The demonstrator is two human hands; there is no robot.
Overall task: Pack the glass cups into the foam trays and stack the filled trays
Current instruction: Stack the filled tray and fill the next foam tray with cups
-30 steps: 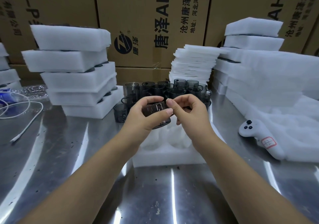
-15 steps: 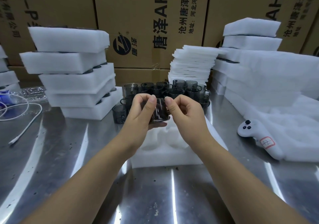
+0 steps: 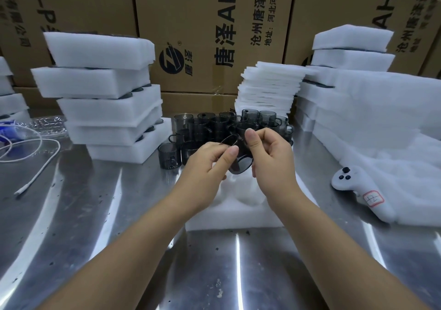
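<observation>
Left of the hands, a stack [image 3: 107, 109] of filled trays. Left hand [image 3: 205, 164] and right hand [image 3: 267, 152] both pinching one tilted cup [image 3: 239, 160], over the tray [image 3: 233, 216] beneath the wrists. Could slip from so light a fingertip grip and chip on the loose cups [image 3: 214, 126] just behind.

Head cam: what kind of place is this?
Probably a packing bench in a factory or warehouse: printed shipping cartons stacked behind, stacks of foam trays, and a batch of smoky glass cups on a steel table.
</observation>
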